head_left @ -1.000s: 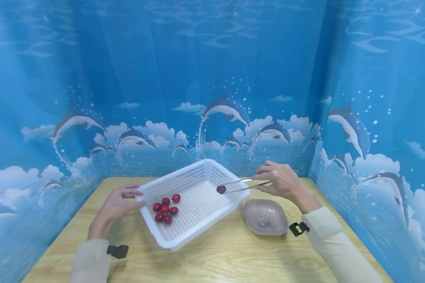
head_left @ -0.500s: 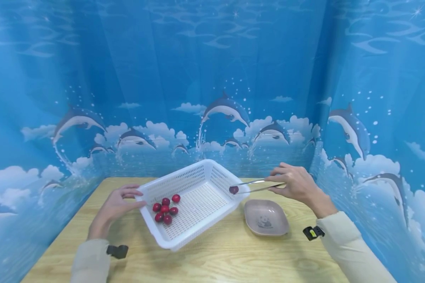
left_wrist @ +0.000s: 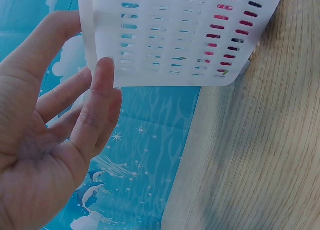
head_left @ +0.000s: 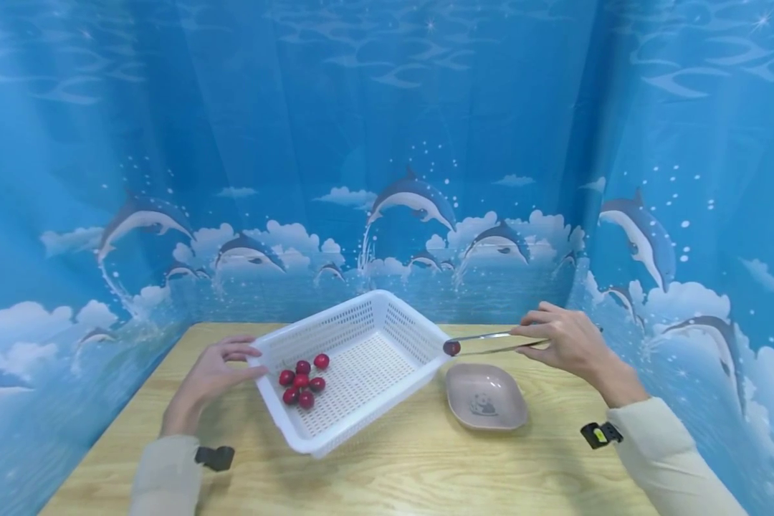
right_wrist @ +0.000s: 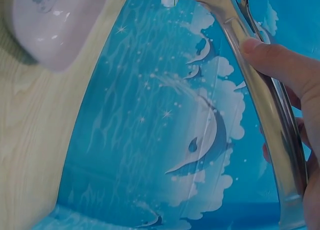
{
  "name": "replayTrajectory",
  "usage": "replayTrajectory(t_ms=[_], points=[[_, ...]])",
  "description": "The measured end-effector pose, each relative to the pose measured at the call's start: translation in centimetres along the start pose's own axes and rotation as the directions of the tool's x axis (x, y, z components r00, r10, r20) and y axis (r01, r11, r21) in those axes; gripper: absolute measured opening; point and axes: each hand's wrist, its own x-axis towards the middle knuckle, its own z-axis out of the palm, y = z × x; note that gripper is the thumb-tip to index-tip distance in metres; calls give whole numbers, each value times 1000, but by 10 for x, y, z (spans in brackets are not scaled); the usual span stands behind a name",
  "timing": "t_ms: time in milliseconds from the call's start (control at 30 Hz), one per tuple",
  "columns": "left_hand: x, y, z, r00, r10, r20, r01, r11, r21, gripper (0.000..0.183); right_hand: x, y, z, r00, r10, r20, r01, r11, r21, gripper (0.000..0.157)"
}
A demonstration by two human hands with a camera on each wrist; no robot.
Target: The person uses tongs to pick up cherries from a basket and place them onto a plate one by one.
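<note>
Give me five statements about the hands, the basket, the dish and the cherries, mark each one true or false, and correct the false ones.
1. The right hand holds metal tongs. True.
2. The dish stands to the left of the basket. False: in the head view, the dish is to the right of the white basket.
3. The left hand is at the basket's rim. True.
4. The tongs hold nothing. False: a dark red cherry is between their tips.
5. All the cherries in the basket lie in its right half. False: the basket cherries are grouped toward its left end.
</note>
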Motion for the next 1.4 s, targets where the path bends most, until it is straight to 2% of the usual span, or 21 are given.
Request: replayTrajectory(t_ms=[367, 433, 533, 567, 733, 900, 1167, 1400], points=[[0, 0, 0, 1000, -13, 2, 13, 1000, -4, 53, -17, 6, -2, 999, 28, 46, -28, 1000, 5, 68], [1, -1, 0, 1000, -16, 2, 16, 1000, -2, 54, -19, 6, -1, 998, 33, 62, -34, 999, 10, 58], [1, -1, 0, 1000, -12, -1, 12, 1000, 0, 54, -23, 7, 0, 995, 41, 86, -41, 999, 3, 29], [1, -1, 0, 1000, -7, -2, 7, 1000, 2, 54, -23, 7, 1, 995, 44, 94, -44, 999, -2, 24], [0, 0, -1, 1000, 26, -10, -26, 1000, 4, 51, -27, 7, 3, 990, 65, 125, -62, 998, -27, 35], [0, 2, -3, 999, 41, -6, -41, 999, 13, 50, -31, 7, 6, 986, 81, 147, -77, 996, -34, 35], [0, 1, -2, 1000, 8, -5, -8, 1000, 1, 52, -38, 10, 15, 988, 58, 140, -56, 998, -15, 35], [-1, 1, -1, 1000, 21, -3, -21, 1000, -2, 54, -44, 9, 26, 980, 80, 180, -77, 997, -22, 31]])
